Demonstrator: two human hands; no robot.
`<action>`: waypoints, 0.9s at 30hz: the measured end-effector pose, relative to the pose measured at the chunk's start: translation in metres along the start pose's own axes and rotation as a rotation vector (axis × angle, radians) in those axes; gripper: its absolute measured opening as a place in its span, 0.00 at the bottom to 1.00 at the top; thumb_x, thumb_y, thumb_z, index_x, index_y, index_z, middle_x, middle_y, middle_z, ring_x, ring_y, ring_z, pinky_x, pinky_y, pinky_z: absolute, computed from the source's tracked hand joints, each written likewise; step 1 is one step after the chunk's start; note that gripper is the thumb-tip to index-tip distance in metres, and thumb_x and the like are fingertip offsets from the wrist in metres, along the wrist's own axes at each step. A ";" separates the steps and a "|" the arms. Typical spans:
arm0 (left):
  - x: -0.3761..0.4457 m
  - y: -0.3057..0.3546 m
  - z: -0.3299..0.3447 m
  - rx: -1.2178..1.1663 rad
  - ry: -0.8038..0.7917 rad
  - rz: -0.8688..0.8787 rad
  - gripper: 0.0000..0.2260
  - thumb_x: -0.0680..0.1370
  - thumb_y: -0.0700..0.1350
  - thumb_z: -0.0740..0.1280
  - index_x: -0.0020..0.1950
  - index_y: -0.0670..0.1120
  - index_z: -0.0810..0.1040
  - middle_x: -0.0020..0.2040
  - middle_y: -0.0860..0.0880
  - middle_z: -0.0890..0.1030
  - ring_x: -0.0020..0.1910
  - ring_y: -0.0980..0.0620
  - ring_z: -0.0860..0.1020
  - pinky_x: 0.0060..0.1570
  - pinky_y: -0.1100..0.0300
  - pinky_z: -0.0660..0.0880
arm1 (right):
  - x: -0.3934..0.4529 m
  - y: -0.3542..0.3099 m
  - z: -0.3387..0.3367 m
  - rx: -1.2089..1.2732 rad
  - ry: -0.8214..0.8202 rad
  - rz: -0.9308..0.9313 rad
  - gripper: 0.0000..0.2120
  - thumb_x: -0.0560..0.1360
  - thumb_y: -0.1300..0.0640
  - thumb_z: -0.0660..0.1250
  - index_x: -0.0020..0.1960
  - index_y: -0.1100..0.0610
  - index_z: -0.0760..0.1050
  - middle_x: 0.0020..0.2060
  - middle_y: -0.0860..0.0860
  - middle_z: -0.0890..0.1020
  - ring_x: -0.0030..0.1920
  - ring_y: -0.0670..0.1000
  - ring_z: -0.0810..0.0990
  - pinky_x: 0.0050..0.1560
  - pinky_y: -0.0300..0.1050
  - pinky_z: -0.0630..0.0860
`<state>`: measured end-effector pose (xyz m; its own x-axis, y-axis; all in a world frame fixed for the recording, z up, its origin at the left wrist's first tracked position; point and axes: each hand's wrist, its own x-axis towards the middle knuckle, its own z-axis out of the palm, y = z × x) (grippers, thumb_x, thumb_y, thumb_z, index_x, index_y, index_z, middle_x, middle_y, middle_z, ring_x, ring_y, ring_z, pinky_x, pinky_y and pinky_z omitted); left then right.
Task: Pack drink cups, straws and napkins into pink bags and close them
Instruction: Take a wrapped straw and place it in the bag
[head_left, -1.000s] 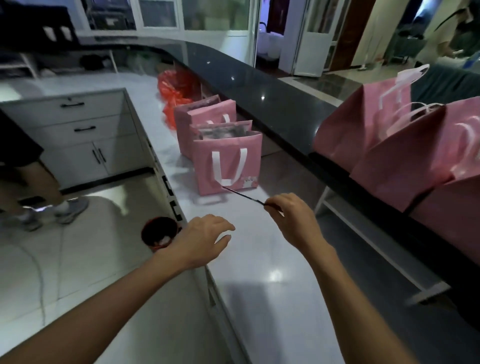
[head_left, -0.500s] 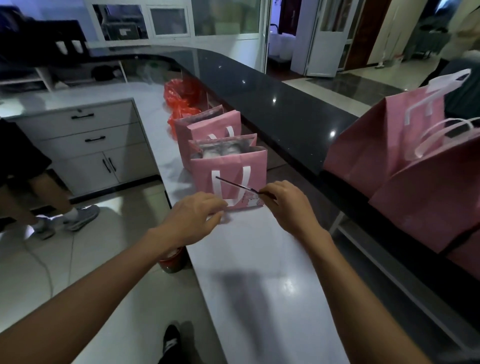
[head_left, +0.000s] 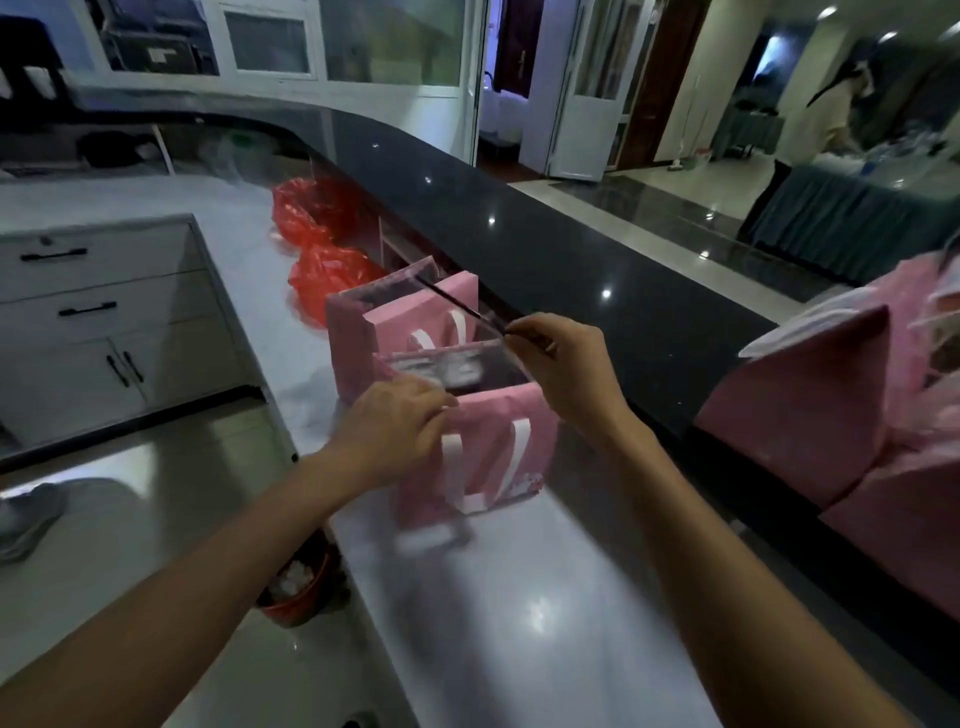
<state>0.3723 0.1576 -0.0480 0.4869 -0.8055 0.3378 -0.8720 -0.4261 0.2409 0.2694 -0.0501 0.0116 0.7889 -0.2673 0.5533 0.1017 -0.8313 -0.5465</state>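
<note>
While our left hand (head_left: 400, 426) grips the near pink bag (head_left: 493, 441) at its rim, our right hand (head_left: 561, 364) pinches a dark straw (head_left: 457, 304). It points toward 11 o'clock over the far bag (head_left: 395, 317).

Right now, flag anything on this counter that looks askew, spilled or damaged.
Nothing stands out. Both pink bags on the white counter stand upright and open: the near pink bag, its rim held by the left hand, and the far pink bag. The right hand pinches a thin dark straw. No spill shows.
</note>
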 end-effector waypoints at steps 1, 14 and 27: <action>0.008 -0.012 0.002 -0.012 0.002 0.013 0.19 0.78 0.52 0.56 0.56 0.49 0.84 0.55 0.50 0.85 0.54 0.45 0.82 0.54 0.49 0.78 | 0.012 -0.002 0.006 0.013 0.006 0.009 0.07 0.77 0.60 0.72 0.55 0.58 0.84 0.46 0.48 0.85 0.45 0.45 0.83 0.50 0.42 0.81; 0.040 -0.089 0.029 -0.037 -0.066 0.086 0.20 0.74 0.60 0.58 0.51 0.53 0.85 0.51 0.55 0.85 0.54 0.50 0.81 0.65 0.48 0.70 | 0.098 -0.017 0.080 0.062 0.039 0.086 0.08 0.77 0.59 0.71 0.56 0.58 0.83 0.44 0.43 0.84 0.46 0.40 0.83 0.49 0.34 0.79; 0.030 -0.089 0.033 -0.028 0.053 0.113 0.24 0.73 0.67 0.59 0.34 0.50 0.83 0.36 0.54 0.83 0.47 0.52 0.80 0.71 0.42 0.56 | 0.044 0.032 0.085 -0.057 -0.235 0.257 0.05 0.73 0.63 0.76 0.48 0.58 0.86 0.41 0.42 0.85 0.43 0.40 0.84 0.47 0.37 0.79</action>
<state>0.4631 0.1574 -0.0894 0.3884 -0.8245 0.4115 -0.9200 -0.3217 0.2237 0.3590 -0.0472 -0.0354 0.9029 -0.3577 0.2384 -0.1477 -0.7790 -0.6094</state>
